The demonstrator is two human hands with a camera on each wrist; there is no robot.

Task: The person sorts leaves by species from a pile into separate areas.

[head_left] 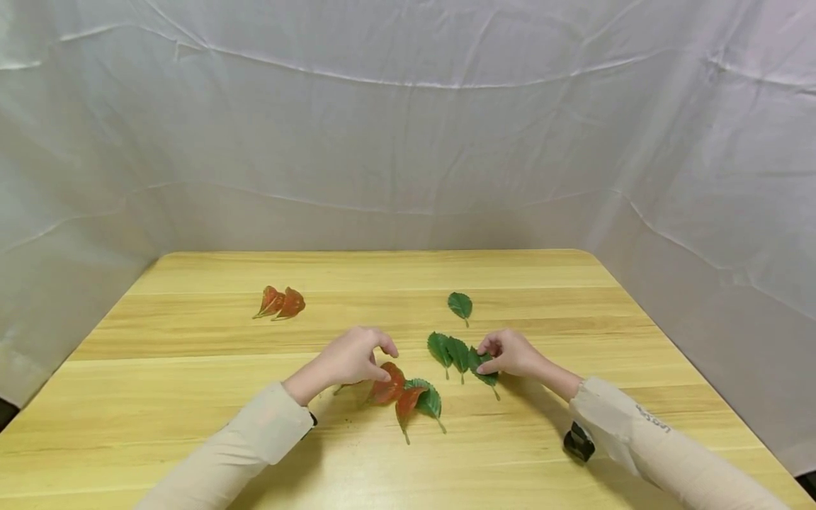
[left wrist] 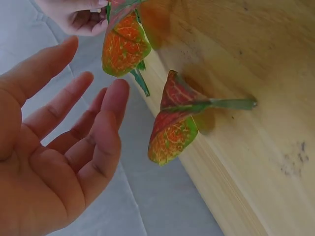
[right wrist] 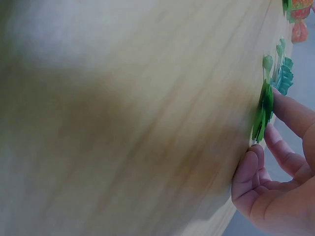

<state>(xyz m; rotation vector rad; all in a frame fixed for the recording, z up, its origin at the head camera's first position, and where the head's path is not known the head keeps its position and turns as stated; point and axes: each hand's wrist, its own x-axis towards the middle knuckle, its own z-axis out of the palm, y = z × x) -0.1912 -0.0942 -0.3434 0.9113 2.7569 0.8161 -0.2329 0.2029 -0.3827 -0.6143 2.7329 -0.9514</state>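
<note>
In the head view my left hand (head_left: pixel 347 358) hovers over a red leaf (head_left: pixel 390 388), thumb and index finger apart. The left wrist view shows that hand (left wrist: pixel 69 142) with spread, bent fingers and nothing between them, beside a curled red-orange leaf (left wrist: pixel 172 118). My right hand (head_left: pixel 513 354) holds a green leaf (head_left: pixel 486 375) low at the table with thumb and index finger. Seen from the right wrist, the green leaf (right wrist: pixel 264 110) lies between these fingertips. Two more green leaves (head_left: pixel 438 347) lie just left of it, stems toward me.
On the wooden table (head_left: pixel 191 425), another red leaf (head_left: pixel 408 407) overlaps a green leaf (head_left: pixel 431 400) between the hands. A pair of red leaves (head_left: pixel 292 303) lies at the back left. A single green leaf (head_left: pixel 460 304) lies farther back. Pale cloth (head_left: pixel 395 142) hangs around the table.
</note>
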